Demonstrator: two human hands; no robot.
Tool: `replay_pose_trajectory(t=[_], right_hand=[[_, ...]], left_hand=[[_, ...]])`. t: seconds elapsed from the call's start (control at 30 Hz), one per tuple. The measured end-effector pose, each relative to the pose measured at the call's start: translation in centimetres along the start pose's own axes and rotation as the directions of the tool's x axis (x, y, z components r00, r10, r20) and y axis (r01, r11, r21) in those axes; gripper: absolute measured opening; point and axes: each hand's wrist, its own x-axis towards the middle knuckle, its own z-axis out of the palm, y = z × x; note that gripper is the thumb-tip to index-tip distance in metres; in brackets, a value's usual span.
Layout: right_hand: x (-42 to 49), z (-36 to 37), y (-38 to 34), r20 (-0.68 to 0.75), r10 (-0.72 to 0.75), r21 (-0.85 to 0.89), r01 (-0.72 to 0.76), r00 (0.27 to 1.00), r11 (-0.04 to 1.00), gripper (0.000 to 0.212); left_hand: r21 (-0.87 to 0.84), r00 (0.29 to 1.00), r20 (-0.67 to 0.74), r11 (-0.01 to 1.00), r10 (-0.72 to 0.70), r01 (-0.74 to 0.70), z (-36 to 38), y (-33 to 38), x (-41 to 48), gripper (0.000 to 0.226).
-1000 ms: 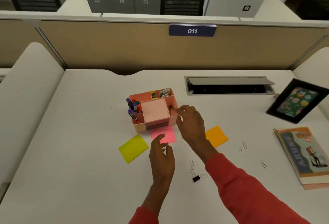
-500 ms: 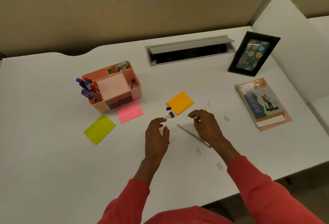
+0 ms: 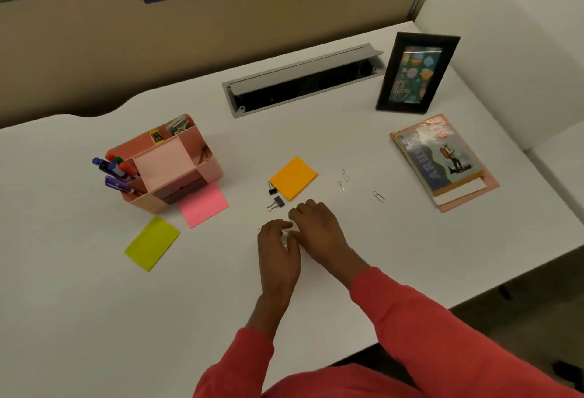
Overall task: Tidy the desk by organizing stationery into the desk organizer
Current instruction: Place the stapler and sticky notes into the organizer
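**A:** What's different from a moment ago?

**B:** A second back, the right hand was at the organizer and the left hand was by the pink note. Half a second ago they hovered apart over a pen lying on the desk. Now they have drawn together above that spot, nearly touching.

**A:** So the pen is picked up?

**B:** I cannot tell. Both hands have their fingers curled downward, and only a thin pale sliver, probably the pen, shows between them. Whether either hand actually pinches it is hidden.

**A:** Where does that leave the tidying?

**B:** Partway, I'd say. The markers already stand in the organizer's left section. Still loose are the orange note, the yellow-green note, two binder clips just beside the orange note, and three paper clips further right.

**A:** And the pen's trip?

**B:** The organizer sits well to the left, so it likely goes in with the markers.
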Motion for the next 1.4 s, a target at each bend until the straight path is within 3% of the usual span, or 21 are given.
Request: replay_pose_trajectory(t=[0.17, 0.3, 0.43, 0.6, 0.73, 0.87, 1.2, 1.4], right_hand=[[0.5, 1.4, 0.1, 0.011, -0.016, 0.022, 0.016, 1.000, 1.000, 0.010], [1.1, 0.1, -0.5, -0.067, 0.066, 0.174, -0.054, 0.996, 0.983, 0.024], [1.7, -3.9, -1.0, -0.084, 0.202, 0.499, -0.134, 0.976, 0.856, 0.015], [4.3, -11.6, -3.2, -0.137, 0.213, 0.715, -0.053, 0.967, 0.698, 0.014], [7.6, -16.1, -6.9, -0.296, 0.225, 0.736, 0.071, 0.928, 0.674, 0.015], [11.4, -16.1, -11.1, -0.427, 0.188, 0.697, 0.189, 0.884, 0.692, 0.017], [16.2, -7.2, -13.4, -0.360, -0.018, 0.527, 0.219, 0.933, 0.821, 0.011], [16.2, -3.9, -13.2, -0.312, -0.046, 0.269, 0.135, 0.949, 0.954, 0.015]], left_hand=[[-0.021, 0.995, -0.058, 0.997, -0.075, 0.074, -0.8, 0.0, 0.2, 0.034], [-0.068, 0.990, -0.115, 0.995, -0.083, 0.075, -1.9, 0.1, 0.5, 0.037], [-0.152, 0.972, -0.195, 0.983, -0.128, 0.098, -3.6, -0.1, 1.5, 0.040], [-0.210, 0.944, -0.278, 0.970, -0.178, 0.121, -6.3, -0.6, 2.9, 0.043], [-0.237, 0.930, -0.307, 0.962, -0.205, 0.134, -7.8, -1.3, 3.8, 0.041], [-0.238, 0.921, -0.314, 0.958, -0.230, 0.158, -8.9, -2.0, 4.2, 0.042], [-0.258, 0.908, -0.322, 0.947, -0.269, 0.190, -11.4, -4.1, 4.2, 0.040], [-0.273, 0.893, -0.317, 0.932, -0.320, 0.237, -12.2, -5.1, 4.6, 0.041]])
